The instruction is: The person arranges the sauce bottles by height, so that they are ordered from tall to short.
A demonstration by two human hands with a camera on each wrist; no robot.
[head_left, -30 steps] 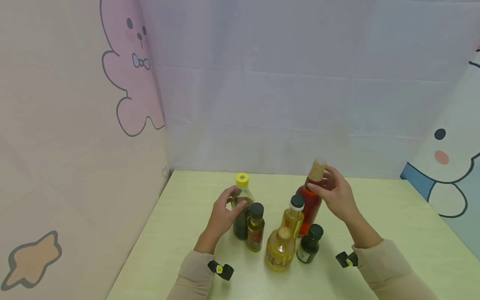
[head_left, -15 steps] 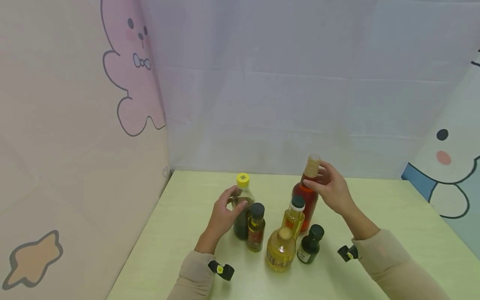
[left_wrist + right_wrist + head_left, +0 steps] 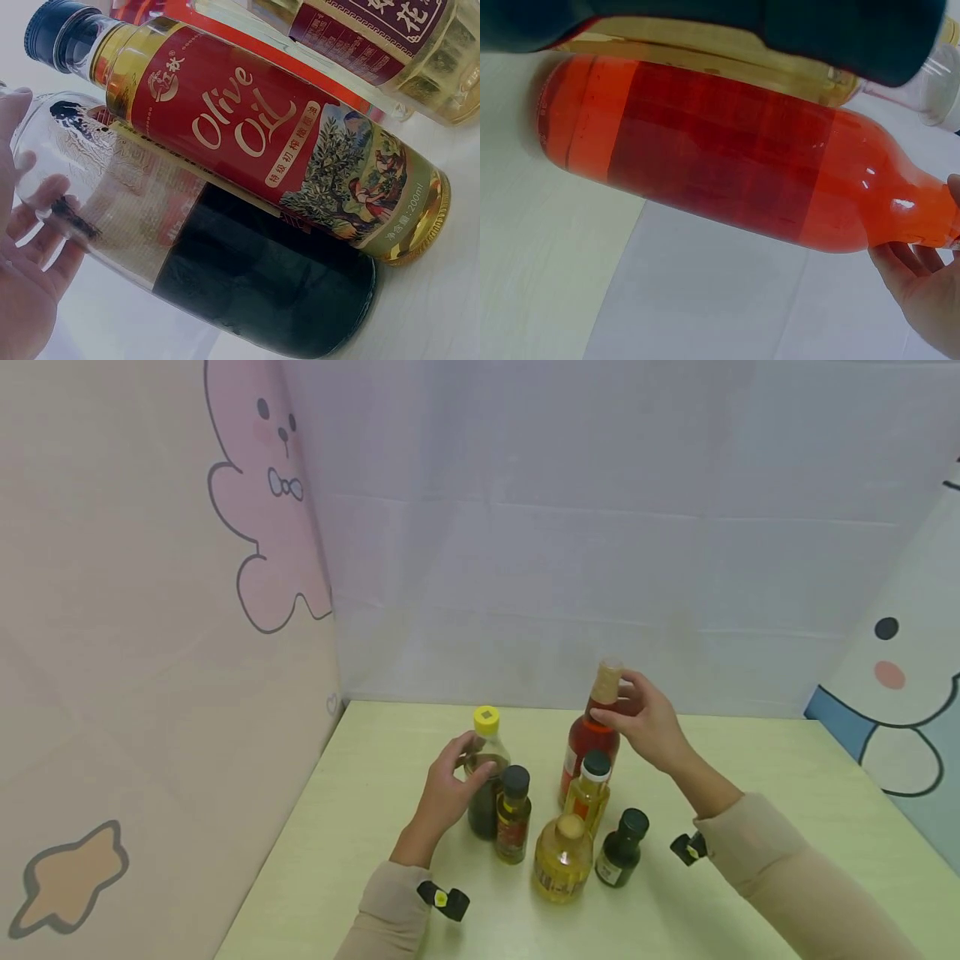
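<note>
Centrally, on the pale green table, six bottles stand in a tight cluster. The right hand grips the neck of the red-liquid bottle, thumb and fingers curled round it just below the tan cap; the bottle stands at the back right of the group, tilted slightly toward the left. The right-wrist view shows the fingertips against the neck where the red body narrows. The left hand holds the dark soy-sauce bottle, which carries a yellow cap and stands at the back left; its curved fingers lie round the clear upper shoulder, as the left-wrist view confirms with the fingers on the glass. Just beside this bottle, touching or nearly so, stands the olive oil bottle, red-labelled with a black cap. Between the two held bottles, toward the front, are a slim yellow-oil bottle with a dark cap, a squat yellow-oil bottle in front of it, and a small dark green bottle at the front right. Cartoon-printed panels enclose the table on the left and right, with a plain pale backdrop behind.
</note>
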